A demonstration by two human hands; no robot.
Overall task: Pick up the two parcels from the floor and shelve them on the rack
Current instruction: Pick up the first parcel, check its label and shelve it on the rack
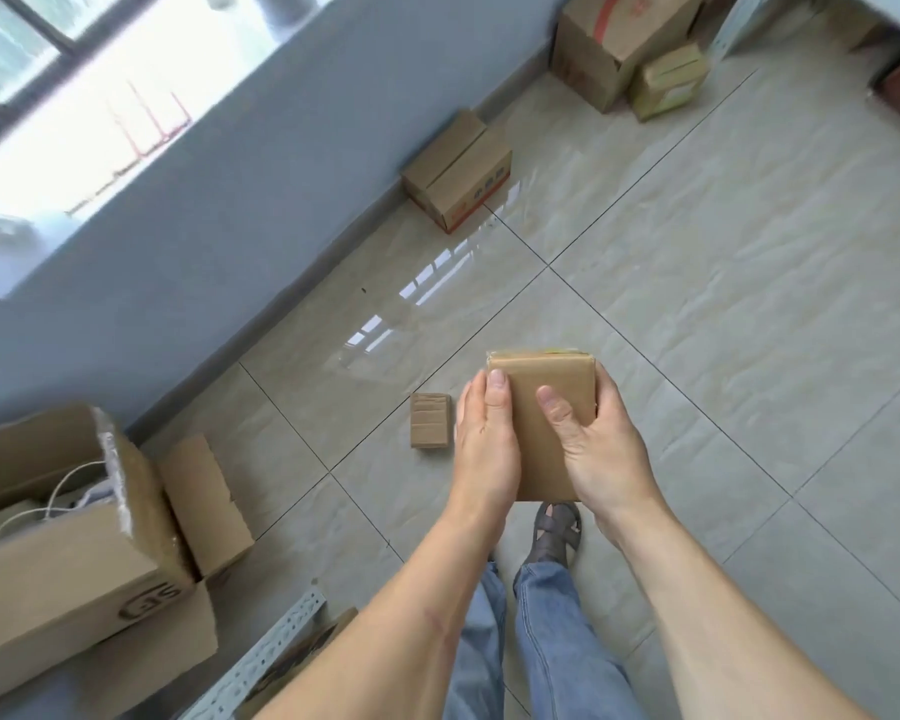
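A flat brown cardboard parcel (528, 387) is held up above the tiled floor between both hands. My left hand (484, 449) grips its left edge with the thumb on top. My right hand (593, 444) clasps its right side, thumb across the top face. A second, smaller brown parcel (430, 420) with tape strips lies on the floor just left of my left hand. A slotted grey metal rack post (261, 662) shows at the bottom left edge.
A large open carton (74, 553) with white cables stands at the left by the blue wall. Another closed box (458, 168) sits against the wall farther off, and more cartons (619, 49) stand at the top right. My sandalled foot (554, 532) is below the parcel.
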